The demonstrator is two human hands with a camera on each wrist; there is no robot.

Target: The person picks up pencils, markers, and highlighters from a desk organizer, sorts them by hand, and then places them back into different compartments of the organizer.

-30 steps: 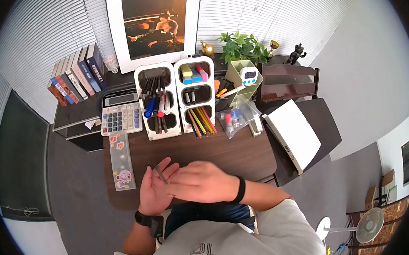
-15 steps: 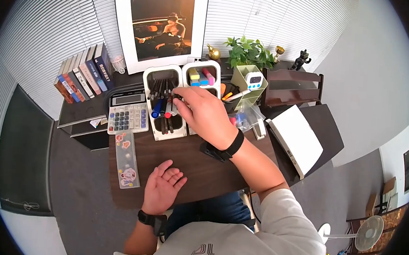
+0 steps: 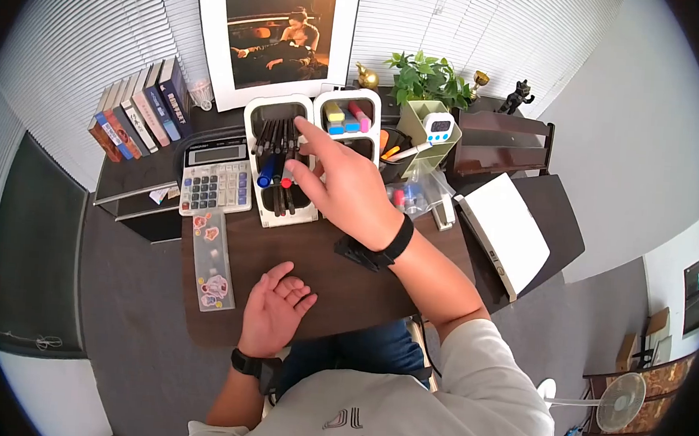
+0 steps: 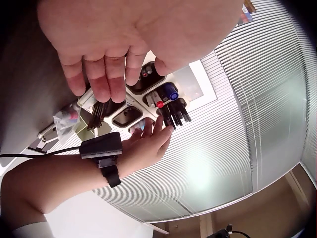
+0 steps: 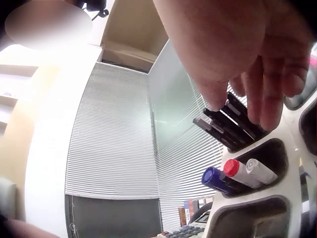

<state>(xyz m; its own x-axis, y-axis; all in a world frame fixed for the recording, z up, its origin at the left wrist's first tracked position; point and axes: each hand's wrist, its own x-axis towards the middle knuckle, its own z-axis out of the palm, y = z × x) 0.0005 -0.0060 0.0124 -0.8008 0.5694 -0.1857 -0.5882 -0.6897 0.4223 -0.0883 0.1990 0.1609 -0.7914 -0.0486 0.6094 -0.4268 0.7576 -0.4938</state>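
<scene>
My right hand (image 3: 347,187) reaches over a white pen organizer (image 3: 310,222), thumb and index finger apart. In the right wrist view its fingertips are right at the tops of the black pens (image 5: 230,124) in one compartment, with nothing gripped. Below them, the neighbouring compartment holds a blue marker (image 5: 218,179), a red-capped marker (image 5: 237,171) and a white-capped marker (image 5: 261,171). Palm up near the table's front edge, my left hand (image 3: 272,314) is empty, its fingers loosely bent. The right hand hides much of the second organizer (image 3: 370,98), whose top compartment holds highlighters (image 3: 344,120).
Left of the organizers lie a calculator (image 3: 218,184) and a translucent stickered case (image 3: 212,265). On the right are a clear plastic bag (image 3: 420,192), a green holder (image 3: 420,130) with a white timer (image 3: 437,125), and a white box (image 3: 507,229). Books (image 3: 146,111) stand at the back left.
My right hand has moved from over the left palm, where a thin dark item showed, up to the organizer. There its thumb and index finger have spread apart. My left hand stays low, palm up.
</scene>
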